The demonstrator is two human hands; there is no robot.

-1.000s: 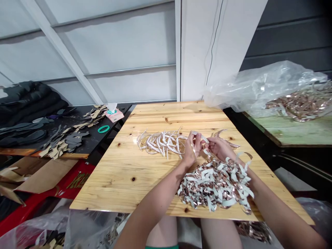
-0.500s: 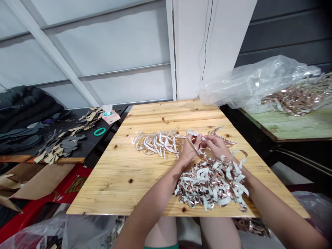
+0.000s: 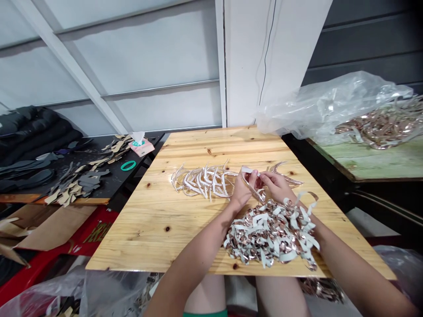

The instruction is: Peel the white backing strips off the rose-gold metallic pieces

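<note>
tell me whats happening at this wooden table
A seated person works with both bare hands over a wooden table. The left hand and right hand meet, holding a pale strip between them. A heap of curly white and rose-gold strips sits near the person, between the forearms. Longer, thin curved strips lie in an overlapping row to the left, with a few more shiny ones beyond the right hand.

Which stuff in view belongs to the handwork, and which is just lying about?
Likely in the job:
- strip between left hand and right hand
- heap of curled strips
- row of strips
- wooden table

Likely lying about:
- tissue pack
- green ring
- cardboard box
</note>
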